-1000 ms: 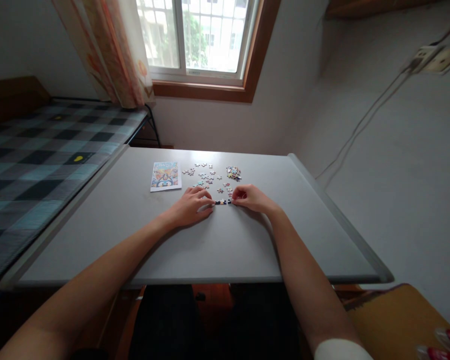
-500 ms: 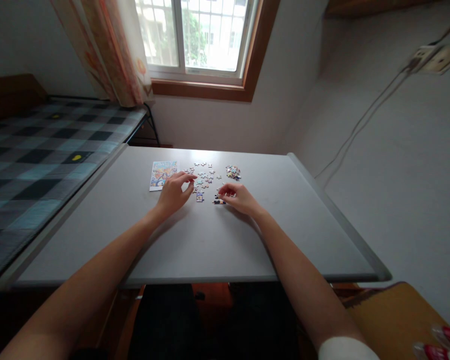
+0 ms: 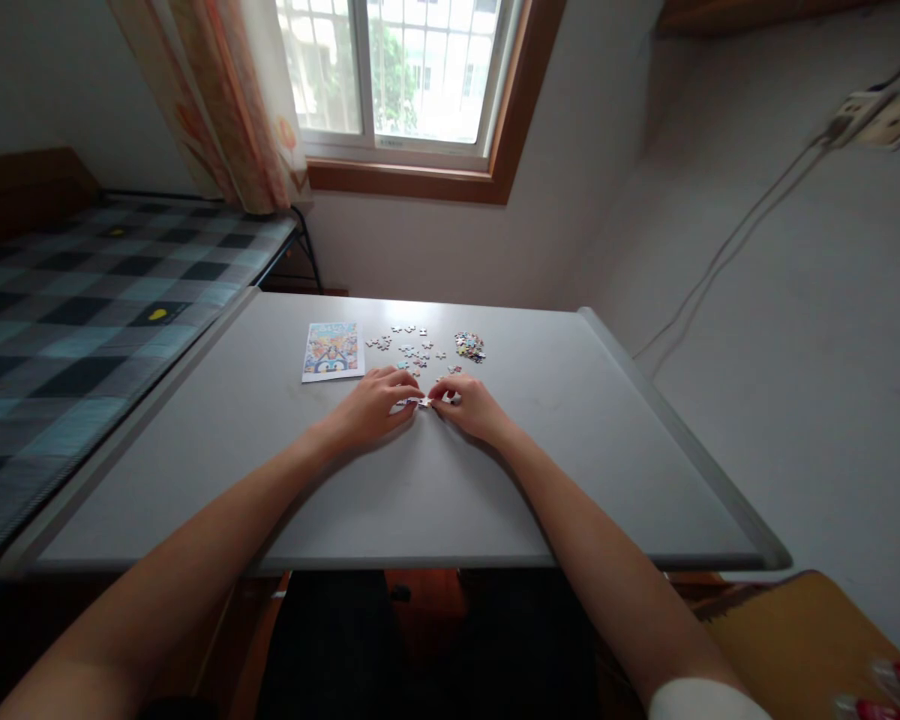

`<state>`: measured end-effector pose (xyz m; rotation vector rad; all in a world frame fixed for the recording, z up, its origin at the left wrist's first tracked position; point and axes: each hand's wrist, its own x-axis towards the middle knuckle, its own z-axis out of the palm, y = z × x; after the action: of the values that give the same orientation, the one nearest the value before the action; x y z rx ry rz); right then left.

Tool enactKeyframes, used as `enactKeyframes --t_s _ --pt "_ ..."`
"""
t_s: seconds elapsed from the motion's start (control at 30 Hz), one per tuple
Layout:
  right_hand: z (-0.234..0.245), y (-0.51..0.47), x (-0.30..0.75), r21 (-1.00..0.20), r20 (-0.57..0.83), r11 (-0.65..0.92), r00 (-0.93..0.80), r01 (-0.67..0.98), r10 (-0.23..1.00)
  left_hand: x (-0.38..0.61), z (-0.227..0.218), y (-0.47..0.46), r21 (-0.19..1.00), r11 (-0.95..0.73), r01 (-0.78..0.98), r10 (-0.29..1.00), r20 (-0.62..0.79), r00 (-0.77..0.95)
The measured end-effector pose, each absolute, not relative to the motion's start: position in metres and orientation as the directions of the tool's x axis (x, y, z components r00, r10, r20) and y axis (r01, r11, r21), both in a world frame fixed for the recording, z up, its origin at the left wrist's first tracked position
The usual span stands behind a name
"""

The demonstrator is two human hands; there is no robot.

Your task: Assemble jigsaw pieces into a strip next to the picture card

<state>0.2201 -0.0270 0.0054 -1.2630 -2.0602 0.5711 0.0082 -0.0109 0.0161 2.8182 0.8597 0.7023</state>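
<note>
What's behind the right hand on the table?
Just behind the right hand lie loose puzzle pieces; farther back, a heap of pieces. Whatever the hand itself covers can't be seen.

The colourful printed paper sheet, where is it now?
In the head view, the colourful printed paper sheet lies on the white table, left of the scattered, multicoloured puzzle pieces, just beyond the left hand.

Two bare arms, the left forearm (image 3: 232, 525) and the right forearm (image 3: 581, 500), reach forward from the lower part of the view and angle inward. The left hand (image 3: 379, 404) and right hand (image 3: 471, 405) nearly meet, fingertips facing across a narrow gap. Both hands are held low, backs upward, fingers curled toward the thumbs.
</note>
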Motion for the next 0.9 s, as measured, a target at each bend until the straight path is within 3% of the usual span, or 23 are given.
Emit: enactKeyframes --t_s 0.37,0.6,0.9 --pt "0.014 -0.023 0.246 -0.579 0.279 0.429 -0.325 0.694 0.904 0.006 0.017 -0.012 0.251 -0.832 0.494 0.554 0.36 0.75" --pt "0.013 -0.024 0.242 -0.552 0.232 0.413 -0.343 0.724 0.91 0.017 0.008 -0.014 0.278 -0.687 0.672 0.71 0.455 0.538" --pt "0.015 -0.026 0.236 -0.559 0.216 0.424 -0.368 0.713 0.904 0.02 -0.001 -0.013 0.321 -0.663 0.676 0.737 0.436 0.517"
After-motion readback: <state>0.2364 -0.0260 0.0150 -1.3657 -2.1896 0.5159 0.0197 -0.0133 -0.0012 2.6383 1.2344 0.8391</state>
